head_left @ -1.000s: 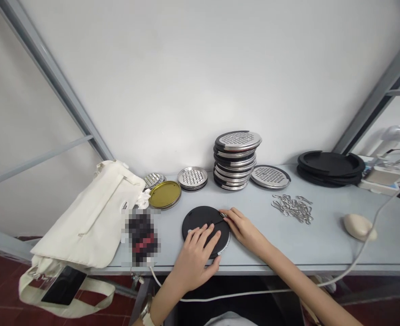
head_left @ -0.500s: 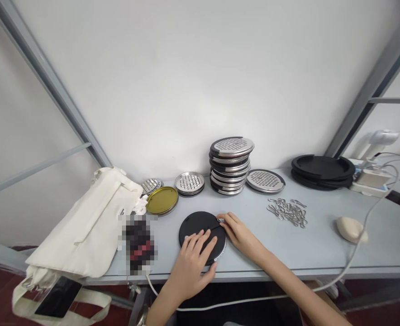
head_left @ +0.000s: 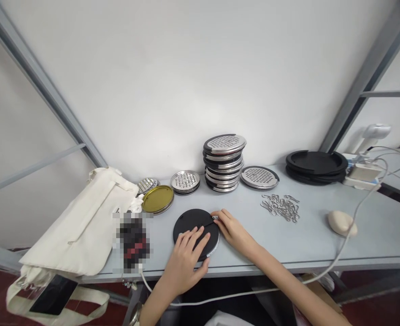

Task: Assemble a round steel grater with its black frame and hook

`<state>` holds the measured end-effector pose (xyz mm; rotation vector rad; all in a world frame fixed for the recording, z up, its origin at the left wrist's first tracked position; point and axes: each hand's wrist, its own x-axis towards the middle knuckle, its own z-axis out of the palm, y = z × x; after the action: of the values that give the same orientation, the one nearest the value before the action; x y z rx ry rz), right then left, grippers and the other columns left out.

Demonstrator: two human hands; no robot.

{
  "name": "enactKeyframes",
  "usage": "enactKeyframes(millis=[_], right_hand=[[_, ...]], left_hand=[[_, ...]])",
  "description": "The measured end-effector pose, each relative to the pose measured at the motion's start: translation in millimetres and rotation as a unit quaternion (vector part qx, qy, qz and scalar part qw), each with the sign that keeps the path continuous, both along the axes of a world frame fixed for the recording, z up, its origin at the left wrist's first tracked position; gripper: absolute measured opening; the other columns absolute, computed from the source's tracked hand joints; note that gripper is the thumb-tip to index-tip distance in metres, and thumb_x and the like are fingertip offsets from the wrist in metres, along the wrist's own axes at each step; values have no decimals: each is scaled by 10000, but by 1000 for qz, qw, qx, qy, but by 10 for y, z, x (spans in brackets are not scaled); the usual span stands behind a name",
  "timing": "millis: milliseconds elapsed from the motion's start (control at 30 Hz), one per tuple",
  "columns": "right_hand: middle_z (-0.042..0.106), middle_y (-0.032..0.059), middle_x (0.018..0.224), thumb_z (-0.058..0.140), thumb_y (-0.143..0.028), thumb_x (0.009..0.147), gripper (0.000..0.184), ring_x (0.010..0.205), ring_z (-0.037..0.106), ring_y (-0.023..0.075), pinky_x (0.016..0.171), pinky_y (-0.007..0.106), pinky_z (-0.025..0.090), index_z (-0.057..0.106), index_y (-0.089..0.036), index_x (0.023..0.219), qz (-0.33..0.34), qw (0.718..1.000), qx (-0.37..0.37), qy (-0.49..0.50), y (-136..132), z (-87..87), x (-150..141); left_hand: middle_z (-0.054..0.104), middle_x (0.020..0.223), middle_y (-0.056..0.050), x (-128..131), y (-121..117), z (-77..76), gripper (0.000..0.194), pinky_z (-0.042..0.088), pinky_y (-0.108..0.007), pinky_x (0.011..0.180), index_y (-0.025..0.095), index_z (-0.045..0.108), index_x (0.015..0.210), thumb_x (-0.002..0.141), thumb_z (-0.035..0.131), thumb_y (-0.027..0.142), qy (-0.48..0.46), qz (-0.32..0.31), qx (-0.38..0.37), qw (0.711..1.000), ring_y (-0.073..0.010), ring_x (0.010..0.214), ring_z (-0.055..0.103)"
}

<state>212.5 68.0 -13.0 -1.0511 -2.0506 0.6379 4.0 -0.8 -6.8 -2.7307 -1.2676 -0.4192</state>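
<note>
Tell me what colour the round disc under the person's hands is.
The disc is black, with a silvery edge at its lower right; the head view shows it.

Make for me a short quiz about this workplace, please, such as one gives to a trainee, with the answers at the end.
1. Multiple choice: What lies under the spread fingers of the left hand?
A) the gold-coloured disc
B) the black disc
C) the white bag
2. True or false: The right hand has its fingertips at the edge of the black disc.
3. Fill in the word: Seen from the wearer's side, the loose metal clips lie to the ____ of the tall stack.

Key: 1 B; 2 true; 3 right
</note>
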Motion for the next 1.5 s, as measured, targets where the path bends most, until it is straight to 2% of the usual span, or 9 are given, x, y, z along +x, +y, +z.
enactKeyframes(millis=[267, 600, 1000, 1267, 1500], right_hand=[[541, 102, 1020, 341, -148, 967, 276, 923, 589, 216, 872, 392, 505, 519, -199, 1171, -2, 1000, -1, 5, -3, -28, -15], [558, 100, 1024, 351, -148, 966, 252, 992, 587, 225, 905, 397, 494, 534, -201, 1130, -6, 1000, -10, -11, -7, 16, -21], [565, 109, 1046, 331, -131, 960, 292, 1010, 586, 227, 912, 417, 501, 510, -204, 1179, 0, 1000, 18, 0, -18, -21, -29], [572, 90, 1020, 343, -142, 968, 243, 988, 593, 213, 898, 389, 503, 524, -216, 1113, -8, 1000, 20, -3, -36, 36, -28], [601, 106, 1039, 357, -164, 969, 213, 1000, 593, 222, 905, 405, 497, 528, -193, 1093, -23, 999, 22, -19, -15, 4, -35]], left_hand=[[360, 1487, -93, 0, -7, 12, 583, 330, -454, 1072, 175, 354, 1446, 881, 492, 218, -3, -3, 14, 1000, -273, 1352, 337], [347, 1496, -84, -5, -12, -1, 617, 341, -480, 1065, 190, 311, 1468, 880, 496, 225, -1, 3, 5, 1000, -282, 1355, 334], [343, 1499, -85, -19, -1, -22, 614, 355, -478, 1057, 198, 312, 1468, 883, 496, 226, 0, -3, 14, 1000, -287, 1347, 347], [336, 1505, -60, -30, 14, -41, 621, 364, -453, 1057, 212, 290, 1479, 891, 490, 219, 0, -9, 28, 1000, -272, 1353, 341], [339, 1504, -64, -39, 29, -65, 621, 370, -449, 1054, 208, 292, 1479, 894, 497, 234, 0, -11, 33, 999, -275, 1344, 357]])
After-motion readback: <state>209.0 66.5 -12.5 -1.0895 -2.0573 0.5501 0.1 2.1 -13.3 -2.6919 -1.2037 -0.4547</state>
